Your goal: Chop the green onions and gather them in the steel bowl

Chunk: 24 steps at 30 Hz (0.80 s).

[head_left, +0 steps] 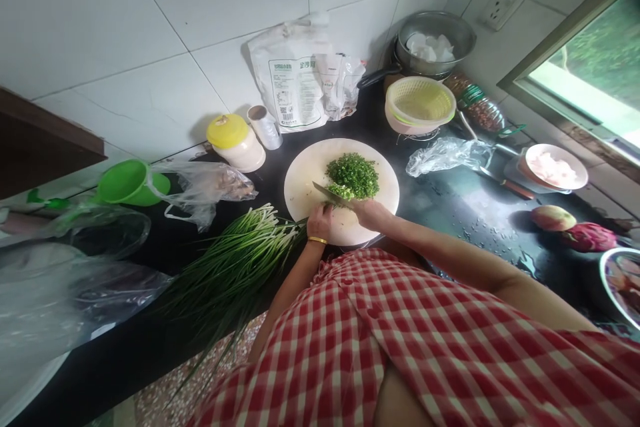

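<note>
A round white cutting board (303, 177) lies on the dark counter in front of me. My right hand (373, 213) is closed around a kitchen knife (327, 193), its blade pointing left over the board. Beside the blade, my left hand (319, 220), with a yellow bracelet at the wrist, has its fingers curled on scallions, partly hidden under them. Chopped scallions (354, 172) are heaped behind the knife, with paler pieces right at the blade. A large bunch of whole scallions (240, 257) spreads left of the board, the leaves hanging over the counter's front edge.
Left stand a green tub (131, 182), plastic bags (193, 190) and a yellow-lidded jar (235, 140). A white package (293, 80) leans on the wall. Back right are colanders (420, 107) and a pan (437, 33); further right, a bowl (555, 167), another knife (515, 187) and fruit (590, 237).
</note>
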Available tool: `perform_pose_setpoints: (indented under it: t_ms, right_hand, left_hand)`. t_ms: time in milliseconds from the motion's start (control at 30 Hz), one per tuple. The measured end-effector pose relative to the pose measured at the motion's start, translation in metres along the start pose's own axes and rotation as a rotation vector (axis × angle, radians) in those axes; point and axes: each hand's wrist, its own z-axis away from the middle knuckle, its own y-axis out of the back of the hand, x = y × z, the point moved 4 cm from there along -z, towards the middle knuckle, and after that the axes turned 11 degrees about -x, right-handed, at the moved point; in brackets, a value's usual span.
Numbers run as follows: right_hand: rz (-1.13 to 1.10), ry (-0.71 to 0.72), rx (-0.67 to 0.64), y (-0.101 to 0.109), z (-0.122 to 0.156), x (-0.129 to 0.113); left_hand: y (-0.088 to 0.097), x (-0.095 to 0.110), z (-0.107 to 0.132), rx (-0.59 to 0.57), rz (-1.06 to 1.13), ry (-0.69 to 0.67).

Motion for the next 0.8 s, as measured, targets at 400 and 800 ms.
perform_pose_setpoints:
  t_ms: [400,800]
  right_hand:
    - [0.019,-0.001,-0.015,0.002,-0.013,-0.033]
    - [0.036,0.003,-0.042,0.001,-0.004,-0.036]
  left_hand:
    - [0.0,0.0,0.002,0.004,-0.002,-0.014]
    - [0.002,0.002,-0.002,-0.05,-0.031,0.016]
